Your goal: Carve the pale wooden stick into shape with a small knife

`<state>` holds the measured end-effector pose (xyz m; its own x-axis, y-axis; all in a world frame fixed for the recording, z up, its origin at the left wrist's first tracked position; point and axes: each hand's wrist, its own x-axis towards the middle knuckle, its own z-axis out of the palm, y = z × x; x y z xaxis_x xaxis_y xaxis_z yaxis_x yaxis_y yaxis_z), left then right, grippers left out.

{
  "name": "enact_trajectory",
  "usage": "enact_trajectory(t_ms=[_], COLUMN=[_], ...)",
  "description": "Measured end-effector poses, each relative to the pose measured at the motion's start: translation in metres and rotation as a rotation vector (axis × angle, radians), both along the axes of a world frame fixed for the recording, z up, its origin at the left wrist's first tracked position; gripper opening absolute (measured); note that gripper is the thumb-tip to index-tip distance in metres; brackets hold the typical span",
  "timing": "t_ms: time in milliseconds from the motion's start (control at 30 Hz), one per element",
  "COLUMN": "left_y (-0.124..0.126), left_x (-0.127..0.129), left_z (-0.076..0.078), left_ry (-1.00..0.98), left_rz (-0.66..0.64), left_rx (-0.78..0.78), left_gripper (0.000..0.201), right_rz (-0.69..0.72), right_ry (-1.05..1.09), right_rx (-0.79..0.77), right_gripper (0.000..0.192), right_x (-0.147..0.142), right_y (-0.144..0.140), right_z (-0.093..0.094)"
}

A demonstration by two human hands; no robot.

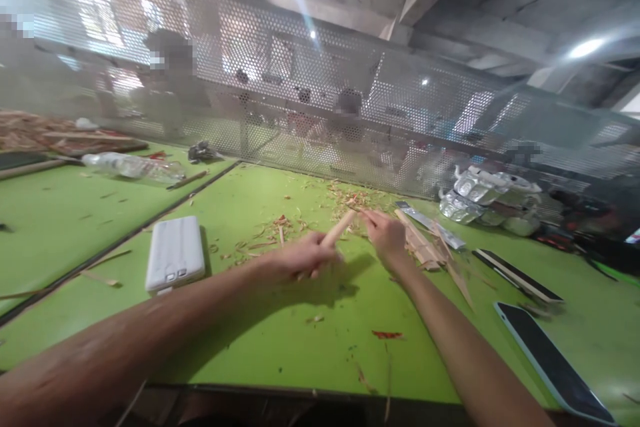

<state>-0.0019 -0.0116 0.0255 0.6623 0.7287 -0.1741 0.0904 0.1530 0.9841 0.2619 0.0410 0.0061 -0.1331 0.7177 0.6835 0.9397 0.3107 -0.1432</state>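
My left hand [311, 255] is closed round a pale wooden stick [340, 228], which points up and away over the green table [300, 340]. At the stick's far end, my right hand [387, 235] is closed, its fingertips meeting the tip. A small dark thing shows at those fingertips, too blurred to name. Thin wood shavings [353, 199] lie scattered just beyond the hands. Beside my right hand are flat wooden strips [423, 243] and a metal ruler [433, 223].
A white power bank [176, 250] lies left of my forearm. A phone [553, 360] rests at the right front. Clear plastic bottles [487, 195] stand back right; another plastic bottle [133, 165] lies back left. A perforated screen [310, 113] borders the far edge, with people behind it.
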Motion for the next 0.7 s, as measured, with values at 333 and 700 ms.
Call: enact_trajectory(t_ms=[333,700], left_y=[0.012,0.008], left_x=[-0.003,0.001], left_z=[-0.005,-0.007], left_ry=[-0.319,-0.235], left_rz=[-0.076,0.042], left_rx=[-0.075,-0.055], left_gripper=[0.031,0.025], right_rz=[0.151,0.437], right_ry=[0.434,0.218], right_rx=[-0.013,-0.049], right_gripper=[0.047,0.029], right_x=[0.003,-0.053], right_y=[-0.011,-0.039], right_z=[0.031,0.024])
